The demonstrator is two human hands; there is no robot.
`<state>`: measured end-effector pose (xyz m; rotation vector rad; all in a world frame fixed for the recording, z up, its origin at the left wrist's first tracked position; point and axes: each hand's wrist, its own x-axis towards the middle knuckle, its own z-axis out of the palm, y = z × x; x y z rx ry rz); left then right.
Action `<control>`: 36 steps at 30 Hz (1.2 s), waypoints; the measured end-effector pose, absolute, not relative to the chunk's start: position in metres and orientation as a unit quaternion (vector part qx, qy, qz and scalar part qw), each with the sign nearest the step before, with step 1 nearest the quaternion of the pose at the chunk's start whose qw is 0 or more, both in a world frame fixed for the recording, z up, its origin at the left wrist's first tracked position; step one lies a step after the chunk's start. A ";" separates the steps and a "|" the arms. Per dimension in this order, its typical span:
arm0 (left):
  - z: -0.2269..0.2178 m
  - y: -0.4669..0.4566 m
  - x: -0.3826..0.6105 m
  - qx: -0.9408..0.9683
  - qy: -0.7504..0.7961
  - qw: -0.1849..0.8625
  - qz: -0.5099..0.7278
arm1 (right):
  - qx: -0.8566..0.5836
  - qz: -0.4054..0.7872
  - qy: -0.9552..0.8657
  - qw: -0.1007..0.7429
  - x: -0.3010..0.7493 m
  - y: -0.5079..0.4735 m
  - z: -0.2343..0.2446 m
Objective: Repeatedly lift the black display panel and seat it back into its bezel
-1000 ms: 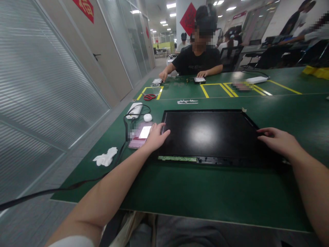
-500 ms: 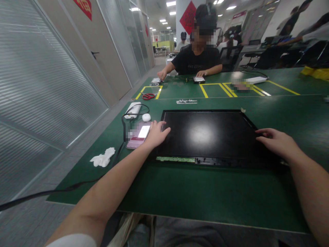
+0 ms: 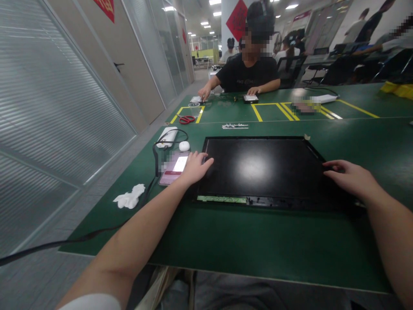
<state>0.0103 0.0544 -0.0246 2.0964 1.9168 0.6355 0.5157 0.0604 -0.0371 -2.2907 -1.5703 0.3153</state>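
Note:
A flat black display panel (image 3: pixel 258 172) with a dark frame lies on the green table in front of me, a bright glare at its middle. Along its near edge runs a green circuit board strip (image 3: pixel 222 199). My left hand (image 3: pixel 196 167) holds the panel's left edge, thumb on top and the other fingers partly hidden at the side. On the opposite side my right hand (image 3: pixel 346 174) grips the right edge between thumb and curled fingers. A phone (image 3: pixel 172 174) with a lit screen lies just beside my left hand.
A white earbud case (image 3: pixel 184 146), a white power bank (image 3: pixel 167 137) with a black cable, and crumpled tissue (image 3: pixel 130 197) lie left. Red scissors (image 3: pixel 187 119) and thin white strips (image 3: pixel 235 126) lie beyond the panel. Across the table, a person (image 3: pixel 250 71) touches small drive-like boxes.
Both hands keep their hold on the panel's edges. The view has shifted very slightly; nothing else on the table near me has visibly moved.

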 end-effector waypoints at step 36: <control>-0.021 0.017 -0.002 0.743 0.598 0.168 0.250 | -0.780 0.148 -0.571 0.208 0.516 0.051 -0.034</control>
